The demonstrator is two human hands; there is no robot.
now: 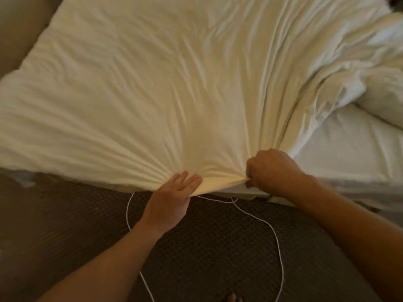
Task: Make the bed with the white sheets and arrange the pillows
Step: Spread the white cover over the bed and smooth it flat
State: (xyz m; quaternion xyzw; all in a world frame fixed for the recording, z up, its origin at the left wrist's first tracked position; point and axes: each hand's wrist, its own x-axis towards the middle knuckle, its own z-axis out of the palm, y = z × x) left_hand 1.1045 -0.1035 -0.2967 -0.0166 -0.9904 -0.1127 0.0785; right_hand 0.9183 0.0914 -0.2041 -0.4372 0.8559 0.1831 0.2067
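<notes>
sheet (152, 94) creases fan from near edge | left hand (172, 192) fingers straight, pressing | right hand (270, 171) fingers clamped on sheet

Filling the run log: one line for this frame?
left hand: flat on sheet | right hand: grips sheet edge | sheet: creased | cord: on carpet

Matt creased white cloth sheet (174, 94), rough woven-looking brown carpet (218, 247), possibly plastic cord (277, 240)
</notes>
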